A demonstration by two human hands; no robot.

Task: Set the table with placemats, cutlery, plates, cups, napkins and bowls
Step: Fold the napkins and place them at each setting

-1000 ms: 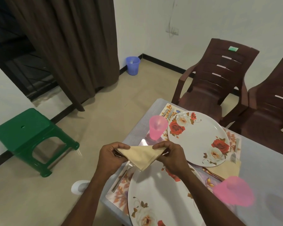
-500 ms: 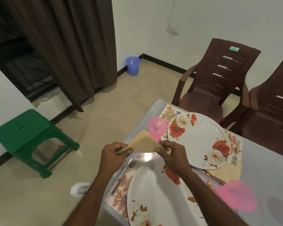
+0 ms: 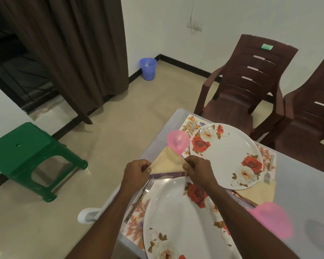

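Head view, left hand (image 3: 137,171), right hand (image 3: 199,171), pinching napkin (image 3: 166,163)

Bare grey table (image 3: 297,186) lay open at three o'clock. At twelve o'clock an upright translucent pink plastic cup (image 3: 178,142) blocked passage, beside a round white rose-patterned plate (image 3: 226,156). A steel fork (image 3: 138,199) lay at nine o'clock.

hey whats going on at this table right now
A person is setting a table and is busy with a beige napkin, folded into a triangle. The left hand pinches one corner and the right hand the other, holding it just beyond the near floral plate. A fork already lies left of that plate. The far setting looks done: plate, pink cup, fork and its own napkin.
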